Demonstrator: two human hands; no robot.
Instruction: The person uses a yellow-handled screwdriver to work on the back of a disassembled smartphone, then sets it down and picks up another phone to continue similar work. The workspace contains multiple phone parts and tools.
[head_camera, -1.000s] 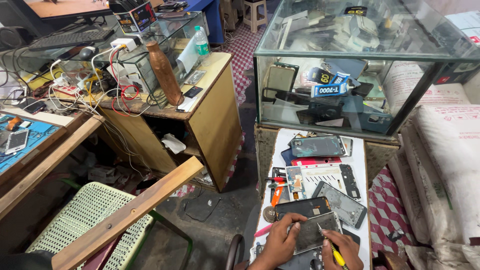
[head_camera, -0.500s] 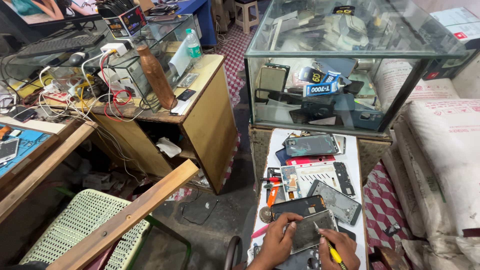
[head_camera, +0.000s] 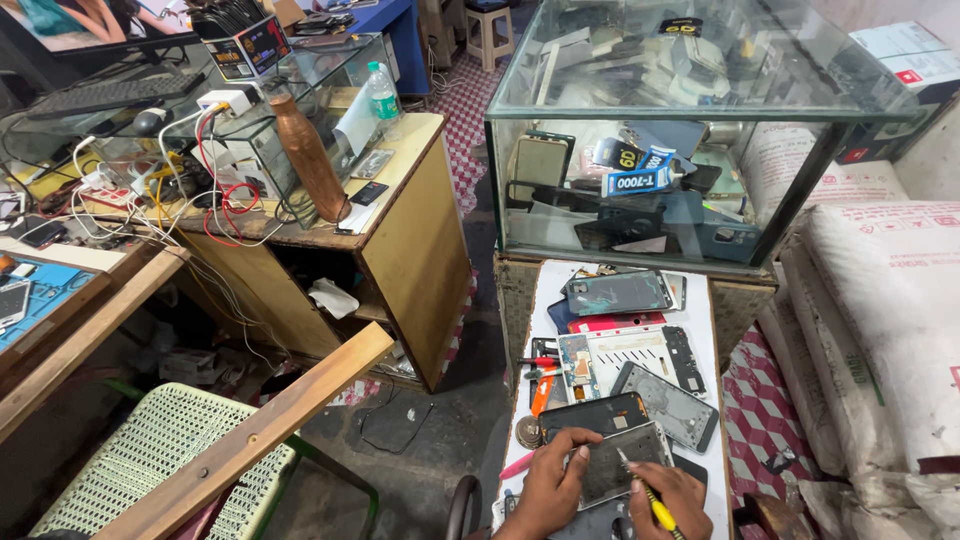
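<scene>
A glass display case (head_camera: 700, 120), copper bottle (head_camera: 308, 160) and white sacks (head_camera: 890, 330).

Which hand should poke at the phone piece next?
Probably the right hand: it holds the yellow tool with its tip on the phone panel. The left hand grips the panel's edge, steadying it.
</scene>
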